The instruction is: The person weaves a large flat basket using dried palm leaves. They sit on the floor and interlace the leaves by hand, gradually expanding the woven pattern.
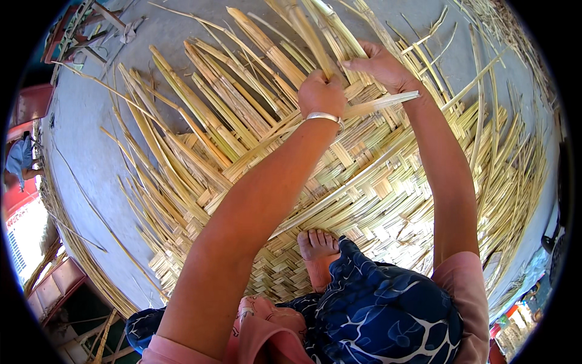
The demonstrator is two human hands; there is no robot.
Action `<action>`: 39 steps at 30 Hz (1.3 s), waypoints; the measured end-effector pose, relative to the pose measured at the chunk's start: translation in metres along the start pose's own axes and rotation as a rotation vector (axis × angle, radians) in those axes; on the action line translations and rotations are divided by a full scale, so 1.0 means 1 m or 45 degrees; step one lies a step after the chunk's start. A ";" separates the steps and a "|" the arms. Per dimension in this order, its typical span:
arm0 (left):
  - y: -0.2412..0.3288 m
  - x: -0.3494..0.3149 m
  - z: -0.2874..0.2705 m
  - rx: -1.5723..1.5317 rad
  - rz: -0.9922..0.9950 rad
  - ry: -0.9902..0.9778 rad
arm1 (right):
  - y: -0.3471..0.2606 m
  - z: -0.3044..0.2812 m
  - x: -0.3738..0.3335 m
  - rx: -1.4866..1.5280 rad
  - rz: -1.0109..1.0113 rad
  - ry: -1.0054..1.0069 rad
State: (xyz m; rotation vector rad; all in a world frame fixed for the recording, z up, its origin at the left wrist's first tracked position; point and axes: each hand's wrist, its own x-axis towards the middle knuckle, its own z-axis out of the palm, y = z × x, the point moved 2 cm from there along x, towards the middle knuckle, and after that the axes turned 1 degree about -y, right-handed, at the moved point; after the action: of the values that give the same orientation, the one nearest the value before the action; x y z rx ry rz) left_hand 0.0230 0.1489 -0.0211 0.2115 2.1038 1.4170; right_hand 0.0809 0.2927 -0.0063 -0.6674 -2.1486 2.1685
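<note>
A partly woven mat (394, 209) of flat, straw-coloured split-reed strips spreads beneath me, with loose strip ends fanning out along its far and side edges. My left hand (322, 96), with a bangle at the wrist, is a fist around a split-reed strip (308, 37) that rises away from the weave. Just right of it, my right hand (383, 68) has its thumb and fingers around another upright pale strip (347, 36). A cut strip end (388, 102) lies crosswise beneath the hands and reaches my right wrist. The fingertips of the right hand are partly hidden.
My bare foot (317, 246) rests on the mat's near part. Grey concrete floor (91, 164) surrounds the mat, with long loose reeds at the left and upper right. A wooden frame (100, 30) stands at far left; another person (21, 159) is at the left edge.
</note>
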 end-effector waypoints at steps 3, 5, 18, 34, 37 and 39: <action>-0.008 0.016 0.003 0.257 0.221 -0.095 | -0.009 0.003 -0.006 -0.010 0.022 -0.067; -0.007 0.024 0.005 0.538 0.384 -0.173 | -0.013 0.005 -0.010 -0.037 0.010 -0.065; -0.008 0.045 0.006 0.942 0.541 -0.532 | -0.002 0.000 0.006 -1.064 0.002 0.099; 0.021 0.015 -0.069 0.159 -0.029 -0.844 | 0.012 0.008 0.002 -1.169 0.172 0.207; 0.025 -0.001 -0.124 0.398 0.003 -0.982 | 0.014 0.008 -0.011 -1.452 -0.053 0.437; 0.007 0.001 -0.160 0.582 0.021 -1.122 | 0.032 -0.003 -0.016 -1.552 -0.384 0.547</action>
State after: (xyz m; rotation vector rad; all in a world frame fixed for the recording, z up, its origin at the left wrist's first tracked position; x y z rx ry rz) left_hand -0.0671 0.0251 0.0266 0.8575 1.6115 0.6184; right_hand 0.1052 0.2886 -0.0327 -0.6287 -2.8127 0.3332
